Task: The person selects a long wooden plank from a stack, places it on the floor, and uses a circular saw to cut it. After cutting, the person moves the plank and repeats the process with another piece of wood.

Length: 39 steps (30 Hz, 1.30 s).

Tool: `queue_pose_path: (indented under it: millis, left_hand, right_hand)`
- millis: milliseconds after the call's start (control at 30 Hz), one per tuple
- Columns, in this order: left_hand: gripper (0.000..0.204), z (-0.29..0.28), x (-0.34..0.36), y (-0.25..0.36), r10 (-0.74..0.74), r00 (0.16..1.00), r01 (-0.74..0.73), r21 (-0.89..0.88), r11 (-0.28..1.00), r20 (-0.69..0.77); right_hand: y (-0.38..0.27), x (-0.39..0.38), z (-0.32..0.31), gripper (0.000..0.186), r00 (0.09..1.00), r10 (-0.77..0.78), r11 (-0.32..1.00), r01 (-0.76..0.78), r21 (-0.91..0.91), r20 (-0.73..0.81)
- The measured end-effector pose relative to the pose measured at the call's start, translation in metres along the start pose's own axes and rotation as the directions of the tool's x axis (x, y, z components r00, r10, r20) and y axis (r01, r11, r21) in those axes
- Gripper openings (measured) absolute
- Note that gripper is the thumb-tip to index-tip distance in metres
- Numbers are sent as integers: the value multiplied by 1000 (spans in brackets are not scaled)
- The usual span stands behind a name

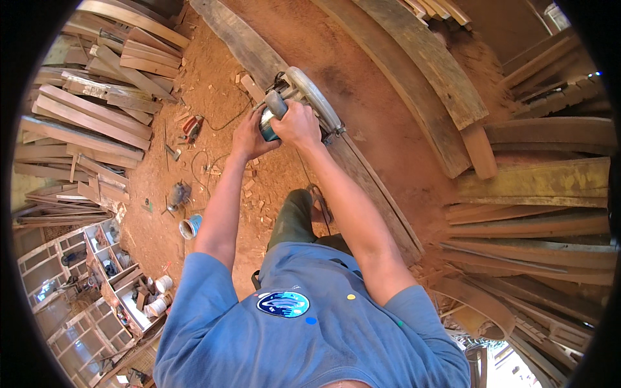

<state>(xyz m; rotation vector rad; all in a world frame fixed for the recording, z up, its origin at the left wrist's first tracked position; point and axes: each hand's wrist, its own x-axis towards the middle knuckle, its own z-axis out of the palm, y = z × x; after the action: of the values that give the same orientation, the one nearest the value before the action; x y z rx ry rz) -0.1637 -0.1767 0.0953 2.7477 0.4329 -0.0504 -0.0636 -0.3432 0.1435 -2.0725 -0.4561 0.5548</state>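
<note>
A circular saw [312,97] with a silvery rounded guard and a teal body rests on a long weathered plank [246,46]. My right hand [299,125] is closed on the saw near its grey upper part. My left hand [251,137] grips the teal body from the left side, its fingertips partly hidden. A straight dark line, like a cut, runs along the plank from the saw toward my right side. The blade is hidden under the guard and the saw's base.
Thick curved planks [414,84] lie at the right, beside stacked boards [537,223]. More cut boards [97,113] are piled at the left. On the sawdust-covered floor are a red-bodied tool [191,128], a hammer [173,152], a blue-and-white can [190,226] and loose cords [206,169].
</note>
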Motion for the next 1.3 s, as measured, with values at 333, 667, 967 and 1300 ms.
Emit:
queue_pose_path:
  millis: [333,667,967,1300]
  left_hand:
    - [110,-14,28,-25,33,999,-33,-24,999,-31]
    - [111,-37,50,-38,13,1000,-12,-31,999,14]
    - [112,-40,69,-64,51,997,-53,-31,998,-49]
    - [110,-50,93,-88,64,996,-69,-79,995,-59]
  right_hand:
    - [-20,35,14,38,1000,1,1000,-1,-28,-5]
    - [-39,62,24,41,997,59,998,-59,-9,47]
    - [-49,85,37,38,1000,27,1000,-27,-10,1]
    - [-65,113,48,35,1000,21,1000,-21,-10,-9]
